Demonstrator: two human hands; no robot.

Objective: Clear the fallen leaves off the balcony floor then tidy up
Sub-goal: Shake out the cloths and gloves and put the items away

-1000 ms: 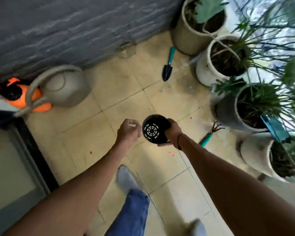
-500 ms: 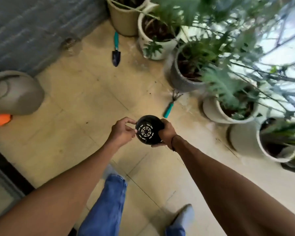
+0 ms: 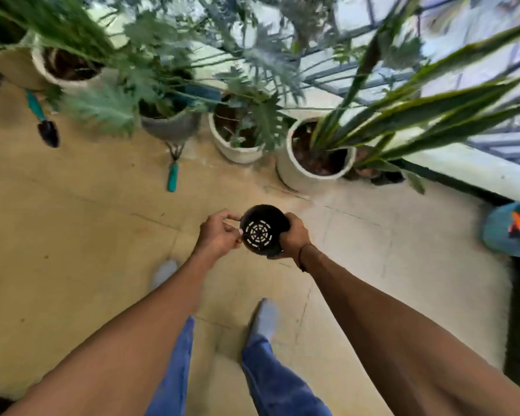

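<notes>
Small black pot held bottom-up over the balcony floor.

The right hand [image 3: 293, 235] wraps the pot [image 3: 263, 229] wall; the left hand [image 3: 219, 234] curls loosely, fingertips touching its near-left rim. Any leaves inside could spill out onto the tiles [image 3: 72, 235]. No fallen leaves can be made out there.

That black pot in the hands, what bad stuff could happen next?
The black plastic pot is tipped on its side in the right hand, so anything inside might spill onto the tiles. The hand rake and trowel lie loose on the floor ahead; socked feet could step on them.
</notes>
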